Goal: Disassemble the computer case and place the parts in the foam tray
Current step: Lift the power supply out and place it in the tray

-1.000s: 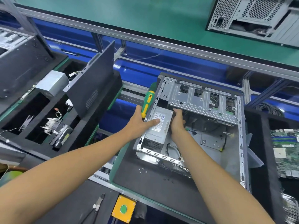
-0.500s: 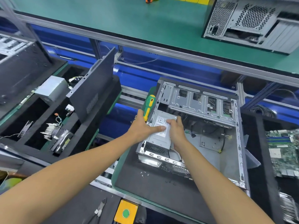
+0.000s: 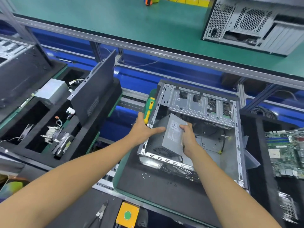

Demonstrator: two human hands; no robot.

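Lifting: both hands are on the power supply unit [image 3: 171, 134], a grey metal box tilted with its far end raised inside the open computer case [image 3: 194, 129].
Power supply look: plain grey sheet metal, a white printed label on its upper face, a perforated vent grille at its near end, which sits low at the case's near-left corner.
Left hand [image 3: 144, 130]: thumb stretched flat against the box's left side, while the fingers are wrapped round the handle of a green and yellow screwdriver [image 3: 148, 109] that stands up along the case's left edge.
Right hand [image 3: 189, 139]: fingers curled over the box's right edge, gripping it by the label side.
Case look: silver frame lying on its side, side panel off, a drive cage across the far end, black cables loose on its floor.
Case place: on a dark mat [image 3: 164, 191], with small loose screws [image 3: 145, 175] just off its near-left corner.
Foam tray [image 3: 41, 152]: black, compartmented, well left of the case, holding another grey power supply [image 3: 51, 92], a leaning black panel [image 3: 97, 97] and small cabled parts.
Right edge: a green motherboard [image 3: 286, 150].
Near edge: pliers [image 3: 101, 211] and a yellow box with a green button [image 3: 127, 214].
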